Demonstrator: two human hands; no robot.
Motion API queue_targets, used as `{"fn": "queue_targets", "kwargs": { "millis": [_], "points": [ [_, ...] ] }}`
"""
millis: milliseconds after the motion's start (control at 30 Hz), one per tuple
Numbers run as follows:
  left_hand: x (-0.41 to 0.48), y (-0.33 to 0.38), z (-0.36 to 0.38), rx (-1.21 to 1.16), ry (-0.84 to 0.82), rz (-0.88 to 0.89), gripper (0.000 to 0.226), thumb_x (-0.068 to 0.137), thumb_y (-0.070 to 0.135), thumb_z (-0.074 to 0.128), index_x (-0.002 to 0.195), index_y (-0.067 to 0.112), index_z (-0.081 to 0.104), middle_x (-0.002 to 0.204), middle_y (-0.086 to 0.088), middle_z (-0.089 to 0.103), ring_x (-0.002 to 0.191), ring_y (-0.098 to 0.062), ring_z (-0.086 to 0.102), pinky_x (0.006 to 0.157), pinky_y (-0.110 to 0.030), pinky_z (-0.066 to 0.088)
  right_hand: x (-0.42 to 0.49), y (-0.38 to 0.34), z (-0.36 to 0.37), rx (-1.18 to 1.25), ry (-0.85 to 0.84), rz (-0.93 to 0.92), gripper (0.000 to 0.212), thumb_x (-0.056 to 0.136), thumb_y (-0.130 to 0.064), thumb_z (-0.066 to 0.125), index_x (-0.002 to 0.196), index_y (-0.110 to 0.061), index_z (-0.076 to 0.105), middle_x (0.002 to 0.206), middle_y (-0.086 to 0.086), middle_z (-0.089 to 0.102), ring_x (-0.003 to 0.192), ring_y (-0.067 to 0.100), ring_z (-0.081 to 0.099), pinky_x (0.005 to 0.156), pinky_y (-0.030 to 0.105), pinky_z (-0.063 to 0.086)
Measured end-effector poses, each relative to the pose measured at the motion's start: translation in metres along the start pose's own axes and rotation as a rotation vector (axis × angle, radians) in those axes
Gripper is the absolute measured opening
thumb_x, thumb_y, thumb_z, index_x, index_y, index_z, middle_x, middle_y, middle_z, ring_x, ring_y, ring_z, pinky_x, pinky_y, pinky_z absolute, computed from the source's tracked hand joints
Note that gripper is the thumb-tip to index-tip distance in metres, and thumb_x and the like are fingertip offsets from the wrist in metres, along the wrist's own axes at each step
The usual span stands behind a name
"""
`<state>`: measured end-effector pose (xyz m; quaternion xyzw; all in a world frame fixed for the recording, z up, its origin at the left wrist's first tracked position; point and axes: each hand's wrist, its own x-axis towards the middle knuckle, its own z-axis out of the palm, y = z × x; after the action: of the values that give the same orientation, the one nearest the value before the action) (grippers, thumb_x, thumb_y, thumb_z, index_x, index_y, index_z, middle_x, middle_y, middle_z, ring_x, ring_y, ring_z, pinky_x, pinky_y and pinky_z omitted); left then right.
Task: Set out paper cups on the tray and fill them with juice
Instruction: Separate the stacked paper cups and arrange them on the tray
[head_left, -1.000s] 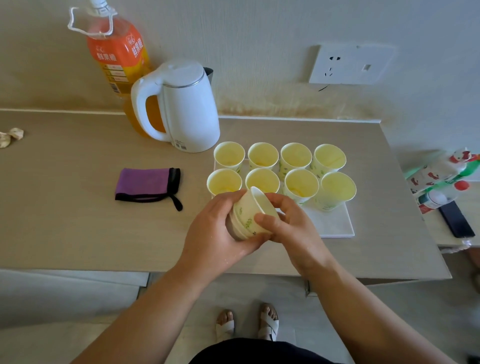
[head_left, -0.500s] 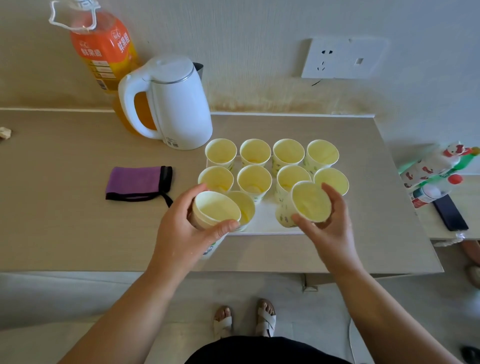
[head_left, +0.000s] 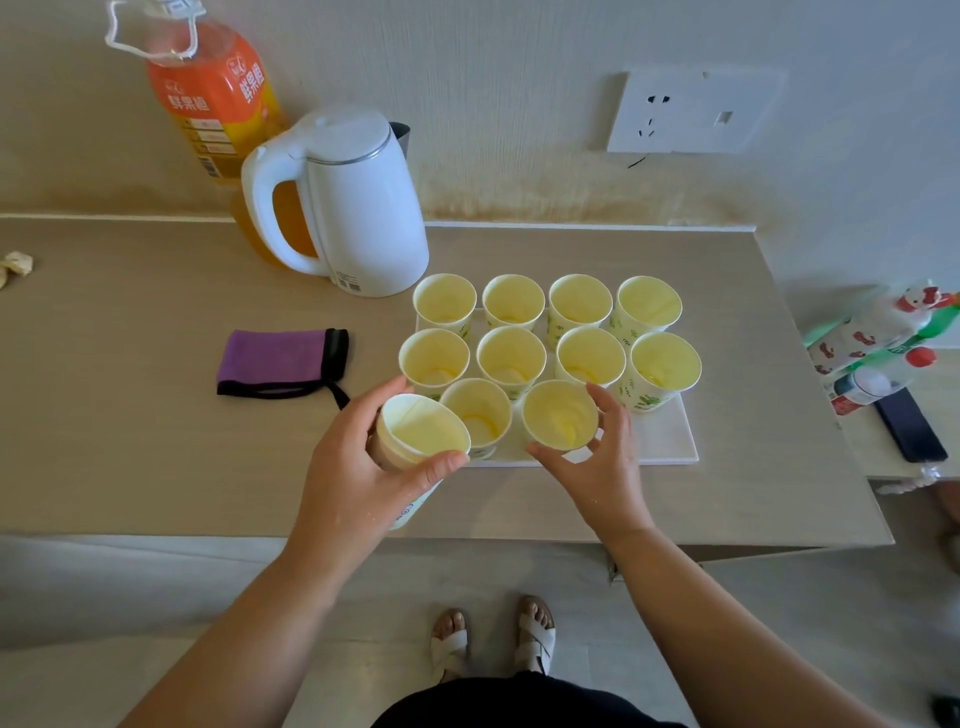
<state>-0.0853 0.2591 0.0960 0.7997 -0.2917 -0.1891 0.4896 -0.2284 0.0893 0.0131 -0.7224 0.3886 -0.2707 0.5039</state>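
Note:
A white tray (head_left: 667, 441) on the beige table holds several empty paper cups with green leaf prints, in rows. My left hand (head_left: 358, 467) grips a stack of nested paper cups (head_left: 415, 431) just off the tray's front left corner. My right hand (head_left: 602, 462) holds one paper cup (head_left: 558, 413) by its rim and side, upright on the tray's front row beside another cup (head_left: 475, 410). A large orange juice bottle (head_left: 218, 109) stands at the back left against the wall, partly hidden by a kettle.
A white electric kettle (head_left: 358, 208) stands behind the tray. A purple cloth pouch (head_left: 278, 361) lies left of the tray. A side table at the right carries toys, bottles and a dark phone (head_left: 909, 423). The table's front edge runs just below my hands.
My right hand pulled one cup off the stack, carried it right and set it down in the tray's front row. My left hand lowered the stack to the tray's front left corner.

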Motion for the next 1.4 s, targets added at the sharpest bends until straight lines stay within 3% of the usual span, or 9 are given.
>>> {"fn": "queue_targets", "kwargs": {
  "millis": [200,400,533,667,867,967,1100,1233,1400],
  "points": [
    [-0.002,0.0,0.0,0.017,-0.008,0.012,0.09,0.044,0.077,0.07,0.124,0.041,0.048,0.122,0.022,0.058,0.113,0.0,0.055,0.091,-0.016,0.043,0.001,0.004,0.002,0.034,-0.013,0.045,0.091,0.067,-0.017,0.085,0.141,-0.019,0.031,0.131,-0.007,0.04,0.119,0.004,0.041,0.099,0.02,0.036],
    [-0.003,0.005,0.002,0.009,-0.019,0.023,0.079,0.043,0.079,0.068,0.114,0.052,0.045,0.122,0.023,0.057,0.114,0.0,0.054,0.093,-0.018,0.043,-0.001,0.012,0.001,0.057,-0.019,0.036,0.087,0.067,-0.012,0.085,0.137,-0.019,0.035,0.132,0.0,0.047,0.119,0.011,0.048,0.103,0.033,0.044],
    [-0.003,0.006,0.005,0.003,-0.032,0.032,0.082,0.046,0.076,0.07,0.119,0.048,0.046,0.122,0.02,0.059,0.113,0.0,0.054,0.093,-0.017,0.043,-0.004,0.012,-0.007,-0.018,-0.007,0.027,0.088,0.064,-0.022,0.087,0.135,-0.021,0.035,0.13,-0.005,0.046,0.118,0.011,0.048,0.1,0.031,0.044],
    [0.0,0.01,0.008,-0.038,-0.047,-0.002,0.096,0.043,0.078,0.071,0.127,0.035,0.052,0.122,0.014,0.061,0.112,-0.004,0.057,0.094,-0.024,0.047,-0.021,-0.012,-0.02,-0.044,0.109,-0.148,0.052,0.072,-0.046,0.072,0.115,-0.032,0.045,0.115,-0.008,0.05,0.096,0.007,0.051,0.078,0.027,0.048],
    [0.007,0.033,0.017,-0.224,-0.093,-0.058,0.076,0.047,0.064,0.073,0.117,0.043,0.054,0.107,0.02,0.067,0.101,0.006,0.061,0.083,-0.013,0.048,-0.018,-0.073,-0.008,0.083,-0.251,-0.374,0.024,0.081,-0.048,0.064,0.101,-0.034,0.065,0.118,-0.004,0.054,0.111,0.014,0.054,0.082,0.021,0.048],
    [0.01,0.038,0.018,-0.268,-0.196,-0.082,0.091,0.044,0.063,0.074,0.128,0.041,0.046,0.105,0.029,0.065,0.101,0.01,0.06,0.08,-0.01,0.048,-0.012,-0.085,-0.008,0.159,-0.264,-0.378,0.013,0.083,-0.038,0.063,0.096,-0.035,0.065,0.107,-0.014,0.059,0.098,0.008,0.058,0.077,0.018,0.047],
    [0.011,0.038,0.013,-0.18,-0.294,-0.062,0.102,0.041,0.059,0.08,0.132,0.049,0.036,0.119,0.025,0.058,0.107,0.011,0.056,0.092,-0.015,0.046,-0.012,-0.092,-0.014,0.307,-0.386,-0.252,0.021,0.078,-0.062,0.061,0.087,-0.044,0.066,0.098,-0.019,0.061,0.094,0.01,0.059,0.08,0.031,0.052],
    [0.011,0.041,0.011,-0.054,-0.289,0.014,0.095,0.042,0.057,0.084,0.124,0.053,0.035,0.119,0.023,0.057,0.105,0.01,0.055,0.083,-0.006,0.044,-0.01,-0.092,-0.018,0.193,-0.396,-0.279,0.007,0.081,-0.051,0.059,0.075,-0.048,0.062,0.088,-0.021,0.061,0.084,0.003,0.055,0.075,0.019,0.044],
    [0.006,0.047,0.015,-0.041,-0.243,0.005,0.078,0.047,0.048,0.084,0.113,0.048,0.042,0.103,0.02,0.062,0.091,0.007,0.06,0.071,-0.008,0.047,-0.009,-0.089,-0.014,0.173,-0.234,-0.379,0.014,0.088,-0.038,0.053,0.076,-0.031,0.054,0.078,-0.018,0.054,0.07,0.003,0.047,0.066,0.017,0.039]
  ]
}}
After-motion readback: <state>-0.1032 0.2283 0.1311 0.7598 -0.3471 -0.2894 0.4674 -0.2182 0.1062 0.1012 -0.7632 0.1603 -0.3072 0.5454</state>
